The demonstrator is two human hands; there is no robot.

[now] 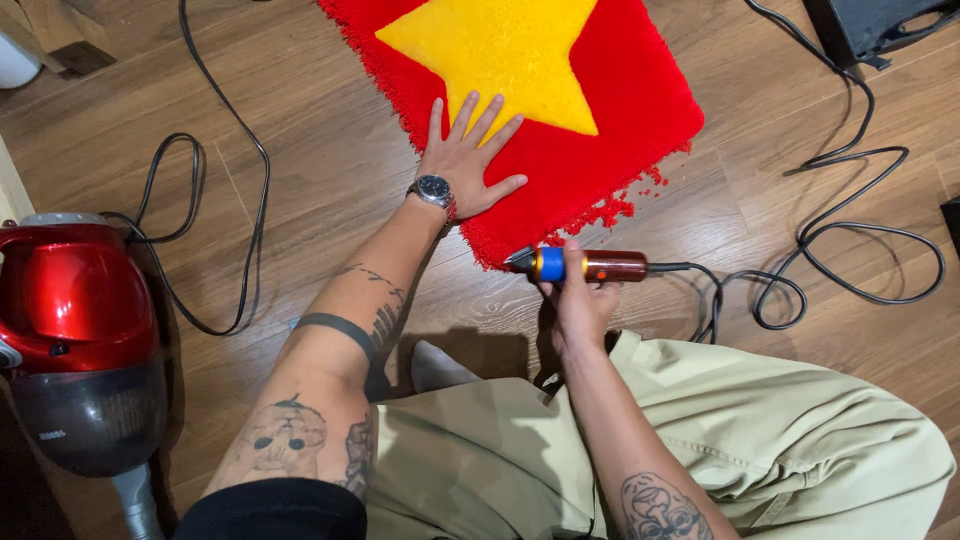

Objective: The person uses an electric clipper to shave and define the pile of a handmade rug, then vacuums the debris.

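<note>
From my feed, the left hand [468,160] lies flat on the red tufted rug [620,110], palm down, fingers [470,108] released and spread, holding nothing. Its fingertips reach the lower edge of the yellow star [500,45] worked into the rug, and a dark-faced wristwatch [435,188] sits on the wrist at about 7 o'clock from the palm.

The right hand [580,295] is down at 5 o'clock from the left, well apart from it, with fingers clenched round a corded trimmer [580,265]: a brown barrel with a blue collar and a dark tip. The tool lies level, tip pointing to 9 o'clock, right at the rug's near corner; I cannot tell whether the tip touches the pile. Its black cord [800,290] trails off toward 3 o'clock and loops over the wooden floor [300,150].

Loose red fluff [625,205] is scattered along the rug's lower right edge, at 1 o'clock from the tool.

At 9 o'clock of the frame stands a red vacuum cleaner [75,320] with a dark lower canister, another black cable [235,200] curling beside it on the floor. Pale green trousers [760,440] fill the 5 o'clock corner, and both forearms carry tattoos.
</note>
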